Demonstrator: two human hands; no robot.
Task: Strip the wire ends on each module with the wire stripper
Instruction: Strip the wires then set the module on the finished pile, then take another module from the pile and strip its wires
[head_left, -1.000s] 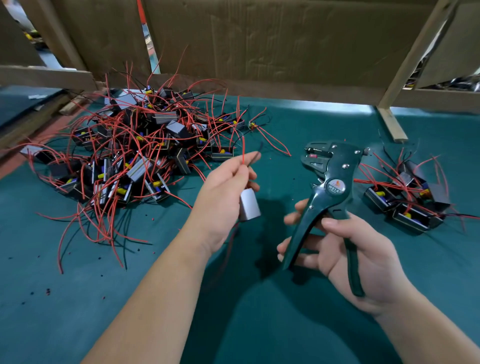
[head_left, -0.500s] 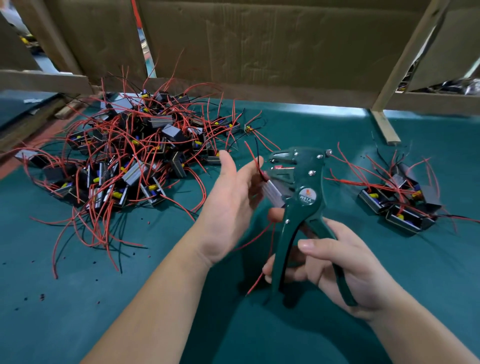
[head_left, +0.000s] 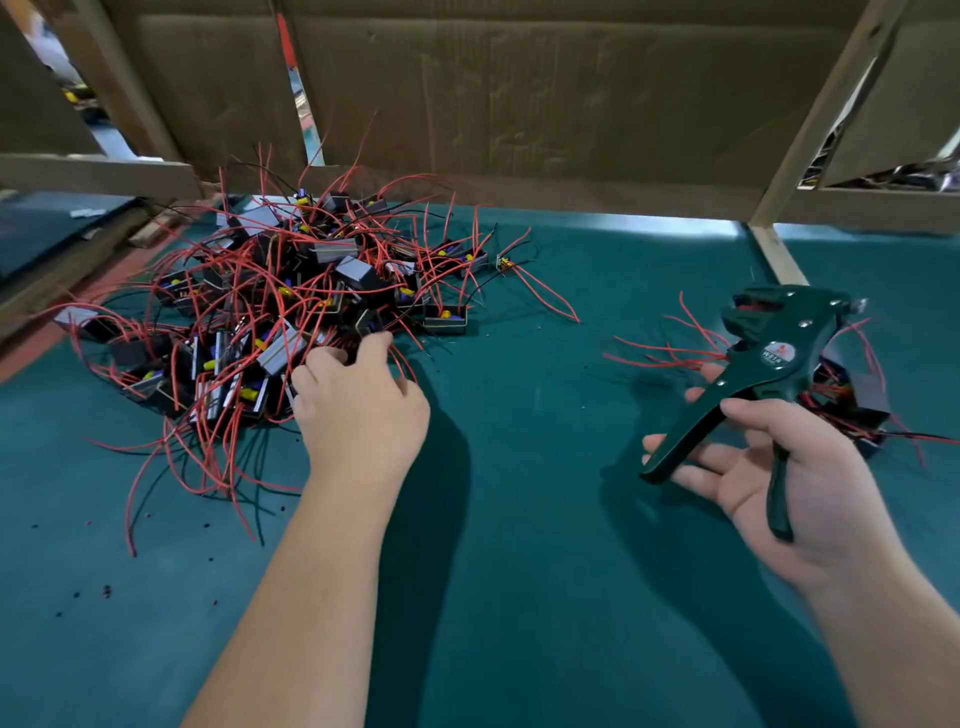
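1. Right hand (head_left: 795, 483) cradles the wire stripper (head_left: 769, 364), thumb hooked over one handle, fingers loose beneath, handles sprung apart.
2. Left hand (head_left: 358, 410) dives into the near edge of the big pile of modules (head_left: 291, 306), fingers bent down into it. Whether they grip one, I cannot tell.
3. Small heap (head_left: 852, 395) just behind the stripper looks like the finished lot. Few there, so most of the job remains, by my reckoning.
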